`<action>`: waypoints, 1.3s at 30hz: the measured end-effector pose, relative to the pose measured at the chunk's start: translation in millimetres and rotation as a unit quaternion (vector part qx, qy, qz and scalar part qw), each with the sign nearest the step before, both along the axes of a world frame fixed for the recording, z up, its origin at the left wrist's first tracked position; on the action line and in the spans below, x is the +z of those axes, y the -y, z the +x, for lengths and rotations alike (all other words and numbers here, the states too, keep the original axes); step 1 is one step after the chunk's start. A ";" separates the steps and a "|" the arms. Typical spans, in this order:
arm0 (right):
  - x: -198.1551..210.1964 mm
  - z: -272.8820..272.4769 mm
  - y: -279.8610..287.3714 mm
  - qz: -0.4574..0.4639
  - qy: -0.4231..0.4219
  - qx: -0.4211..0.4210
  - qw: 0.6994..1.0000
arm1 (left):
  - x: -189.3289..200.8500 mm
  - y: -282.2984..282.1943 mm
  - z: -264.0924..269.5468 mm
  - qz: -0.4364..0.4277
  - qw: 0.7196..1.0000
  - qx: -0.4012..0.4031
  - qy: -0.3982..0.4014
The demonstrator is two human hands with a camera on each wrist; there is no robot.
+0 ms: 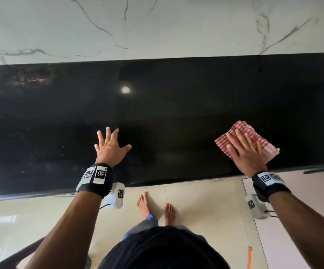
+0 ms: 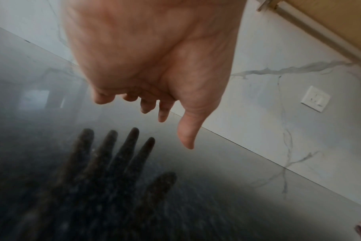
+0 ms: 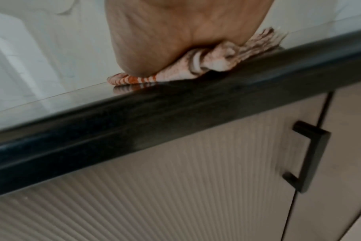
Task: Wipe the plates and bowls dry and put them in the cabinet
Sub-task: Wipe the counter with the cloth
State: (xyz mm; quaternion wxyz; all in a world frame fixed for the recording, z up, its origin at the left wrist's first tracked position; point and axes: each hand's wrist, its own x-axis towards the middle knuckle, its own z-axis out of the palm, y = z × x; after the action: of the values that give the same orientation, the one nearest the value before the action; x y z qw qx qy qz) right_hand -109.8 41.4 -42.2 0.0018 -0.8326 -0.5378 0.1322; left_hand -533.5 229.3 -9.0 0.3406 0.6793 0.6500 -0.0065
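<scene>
1. The left hand point(image 1: 110, 148) is seen spread flat above the black countertop point(image 1: 176, 113), fingers straight and splayed; nothing is held.
2. In the left wrist view the left hand point(image 2: 155, 57) is shown palm down, its dark reflection thrown on the glossy surface; contact with the stone cannot be confirmed, as the view is blurred.
3. The right hand point(image 1: 244, 152) is laid flat on a red-and-white checked cloth point(image 1: 254, 133), fingers straight and pressed onto it, not curled round it.
4. The cloth is folded and lies on the countertop near its front edge, at the right.
5. In the right wrist view the cloth point(image 3: 212, 60) is seen bunched under the heel of the right hand point(image 3: 175, 32), just behind the rounded counter edge.
6. A ribbed cabinet door point(image 3: 175, 187) with a black handle point(image 3: 307, 158) is seen below that edge.
7. A marble-veined wall point(image 1: 157, 26) is seen behind the counter; a white wall socket point(image 2: 315, 98) is set in it.
8. Bare feet point(image 1: 157, 208) are seen on the pale floor tiles.
</scene>
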 end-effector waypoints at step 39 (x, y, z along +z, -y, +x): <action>16.9 -353.3 -325.8 -0.157 -0.014 0.397 0.904 | -6.5 -123.4 -185.8 -0.057 0.997 0.039 -0.032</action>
State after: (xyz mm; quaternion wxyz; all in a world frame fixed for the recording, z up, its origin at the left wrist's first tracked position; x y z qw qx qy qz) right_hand -463.1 367.3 -25.3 -0.1745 -0.5380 -0.7959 0.2161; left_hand -719.4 352.7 -15.5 0.3575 0.6323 0.6853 -0.0522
